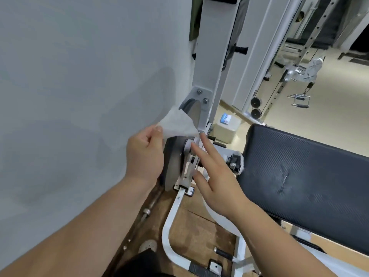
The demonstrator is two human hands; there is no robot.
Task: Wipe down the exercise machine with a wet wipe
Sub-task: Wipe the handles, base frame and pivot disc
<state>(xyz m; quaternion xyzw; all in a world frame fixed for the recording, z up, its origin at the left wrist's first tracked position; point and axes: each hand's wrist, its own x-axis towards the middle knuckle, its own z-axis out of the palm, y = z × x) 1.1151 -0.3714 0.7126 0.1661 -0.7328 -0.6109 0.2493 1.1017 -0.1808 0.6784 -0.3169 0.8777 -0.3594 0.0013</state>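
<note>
A thin white wet wipe (177, 124) is stretched out in the air in front of the white exercise machine (207, 72), near its bolted bracket and grey pulley wheel (172, 164). My left hand (145, 154) pinches the wipe's left corner between thumb and fingers. My right hand (217, 176) reaches in with fingers straight and spread; its fingertip touches the wipe's right corner, close to the machine's metal linkage. The machine's black padded seat (307, 176) lies to the right of my right arm.
A grey wall (79, 86) stands close on the left. A white curved frame tube (169, 222) and a wooden floor panel (199, 232) lie below. A white container (227, 126) sits on the floor behind. A cable machine with a hanging handle (299, 98) stands far right.
</note>
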